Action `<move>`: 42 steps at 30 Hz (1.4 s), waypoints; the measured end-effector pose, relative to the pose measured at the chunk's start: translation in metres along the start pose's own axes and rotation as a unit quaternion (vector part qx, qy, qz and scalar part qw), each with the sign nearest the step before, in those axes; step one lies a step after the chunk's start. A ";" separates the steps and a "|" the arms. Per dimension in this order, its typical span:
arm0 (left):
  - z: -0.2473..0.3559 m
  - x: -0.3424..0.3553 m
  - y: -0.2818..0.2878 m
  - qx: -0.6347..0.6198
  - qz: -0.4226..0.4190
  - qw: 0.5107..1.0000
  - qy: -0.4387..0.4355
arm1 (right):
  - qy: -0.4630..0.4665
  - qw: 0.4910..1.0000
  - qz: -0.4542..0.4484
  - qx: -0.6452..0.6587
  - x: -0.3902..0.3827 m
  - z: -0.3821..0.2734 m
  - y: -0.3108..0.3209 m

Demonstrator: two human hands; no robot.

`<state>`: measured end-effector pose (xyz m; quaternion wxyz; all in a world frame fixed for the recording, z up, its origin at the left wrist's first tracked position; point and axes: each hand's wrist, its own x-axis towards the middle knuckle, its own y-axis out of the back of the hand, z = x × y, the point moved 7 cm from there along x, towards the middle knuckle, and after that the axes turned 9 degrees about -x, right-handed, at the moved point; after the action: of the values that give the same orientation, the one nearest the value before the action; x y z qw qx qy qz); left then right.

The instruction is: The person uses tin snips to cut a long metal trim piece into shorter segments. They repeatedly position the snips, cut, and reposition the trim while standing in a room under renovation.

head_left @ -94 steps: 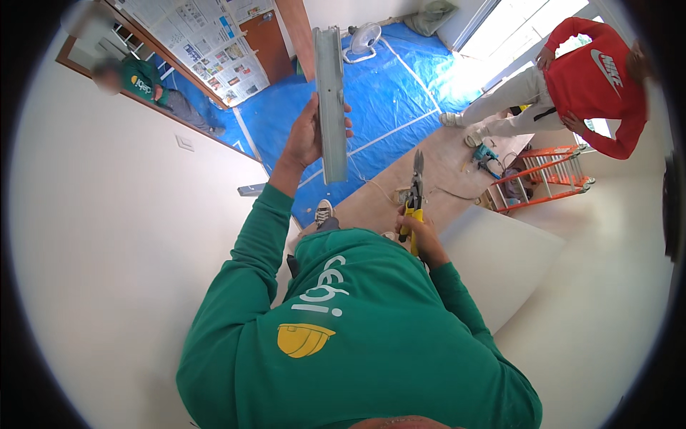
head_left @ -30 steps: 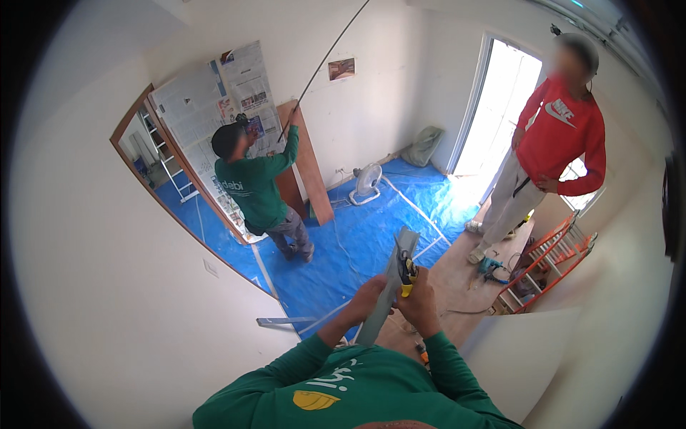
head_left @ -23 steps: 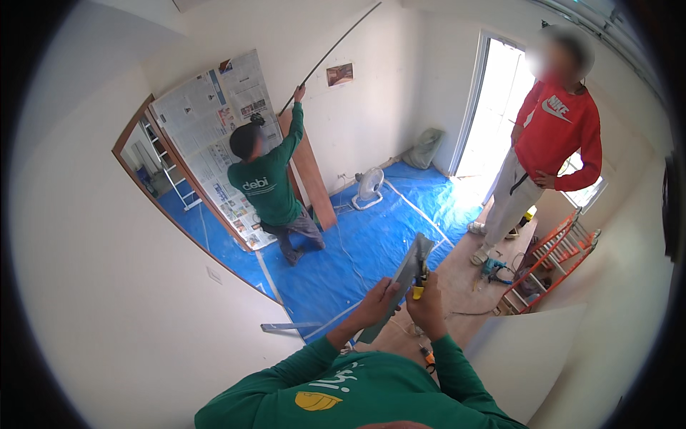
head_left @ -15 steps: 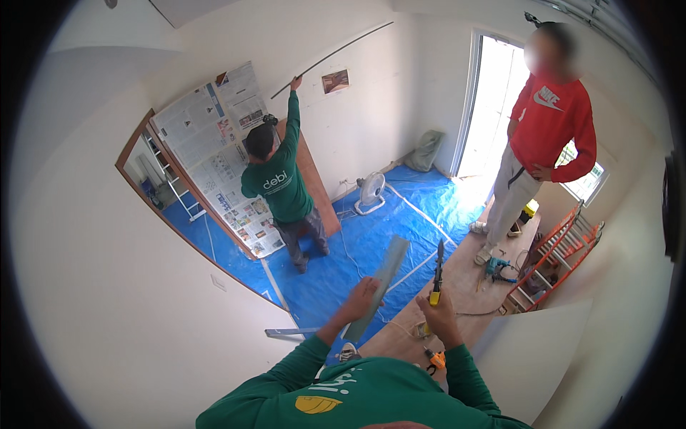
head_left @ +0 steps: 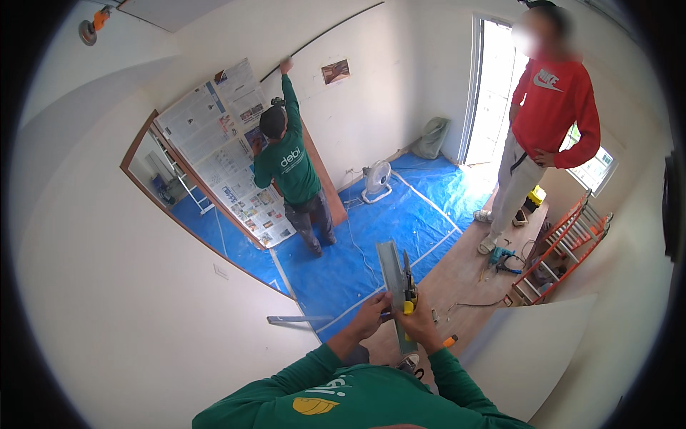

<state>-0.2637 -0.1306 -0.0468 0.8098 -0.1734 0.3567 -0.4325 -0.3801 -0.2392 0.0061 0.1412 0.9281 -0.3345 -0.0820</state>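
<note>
Metal channel [head_left: 390,266], grey, held out in front of the wearer's chest, upper end leaning slightly left, lower end down between the forearms. Left hand [head_left: 368,317] clamped on its left side, below the middle. Right hand [head_left: 420,323] closed around the yellow grips of a pair of snips [head_left: 410,289], just beside the channel's right edge; dark blades point up along it (whether they touch the metal, cannot tell from this angle).

Below and beyond: blue sheet [head_left: 364,227] over the floor, pale tape lines across it. White fan [head_left: 376,179] on the sheet near the far wall. To the right, bare brown flooring with a teal power tool [head_left: 502,256], and beside that an orange ladder [head_left: 557,250] leaning over.

Two others present. Co-worker in green [head_left: 289,168] by the newspaper-covered panel [head_left: 223,154], one arm raised to a long dark rod [head_left: 334,28] on the wall. Person in red top [head_left: 561,118] stands at right, one hand at hip.
</note>
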 end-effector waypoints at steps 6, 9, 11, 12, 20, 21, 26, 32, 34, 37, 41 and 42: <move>0.004 0.010 0.006 0.076 -0.052 0.993 0.072 | -0.067 0.993 -0.038 0.093 -0.004 0.016 0.003; 0.007 0.016 0.004 0.083 -0.079 0.990 0.085 | -0.084 0.989 -0.041 0.118 -0.003 0.019 0.000; 0.015 0.021 0.000 0.084 -0.097 0.989 0.079 | -0.049 0.992 -0.018 0.113 0.004 0.013 0.001; 0.019 0.022 0.000 0.090 -0.100 0.988 0.074 | -0.082 0.991 -0.017 0.105 0.005 0.016 0.000; 0.024 0.004 0.022 0.116 -0.105 0.984 0.090 | -0.030 0.999 -0.017 0.034 0.019 0.006 -0.011; 0.020 0.001 0.022 0.117 -0.109 0.982 0.096 | -0.040 0.998 -0.014 0.055 0.018 0.009 -0.011; 0.005 -0.020 0.015 0.133 -0.128 0.974 0.129 | -0.057 0.995 -0.012 0.081 0.016 0.020 -0.006; 0.002 -0.025 -0.001 0.181 -0.152 0.966 0.100 | -0.012 0.997 -0.006 0.071 0.009 0.013 0.009; 0.000 -0.027 -0.004 0.188 -0.154 0.966 0.092 | -0.024 0.997 -0.012 0.079 0.004 0.011 0.011; -0.002 -0.031 -0.008 0.203 -0.163 0.962 0.080 | -0.022 0.997 -0.002 0.074 0.001 0.007 0.016; -0.009 -0.045 -0.011 0.270 -0.167 0.945 0.080 | 0.016 0.999 0.022 0.040 0.005 0.004 0.029; -0.012 -0.049 -0.009 0.293 -0.164 0.938 0.086 | 0.026 0.999 0.029 0.018 0.008 0.004 0.033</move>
<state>-0.2958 -0.0953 -0.0285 0.7090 0.0534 0.2493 -0.6575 -0.3947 -0.2694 0.0125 0.1354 0.9223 -0.3589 -0.0472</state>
